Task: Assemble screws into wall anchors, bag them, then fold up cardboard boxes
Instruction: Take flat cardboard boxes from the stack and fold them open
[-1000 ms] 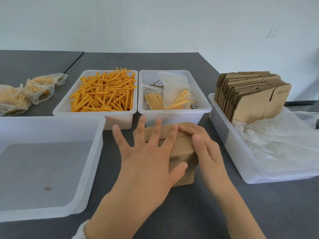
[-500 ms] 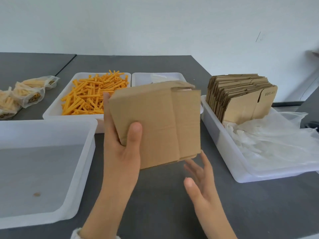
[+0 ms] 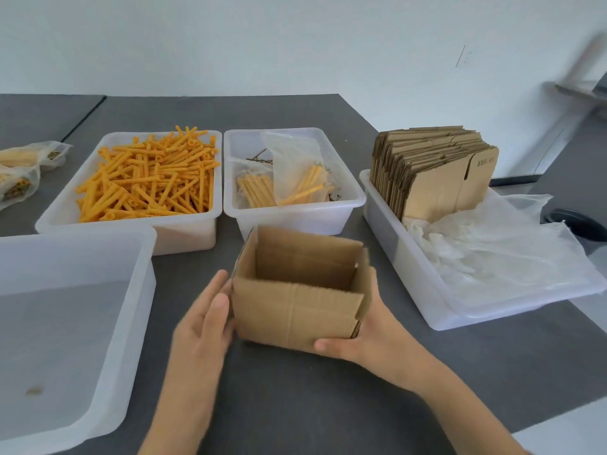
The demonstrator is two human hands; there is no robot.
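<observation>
We see the cardboard box upright, top open, on the counter. Left hand flat against its left wall, fingers straight; right hand grips its right corner.

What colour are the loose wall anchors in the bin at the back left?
The anchors are orange; the head view shows them clearly.
</observation>
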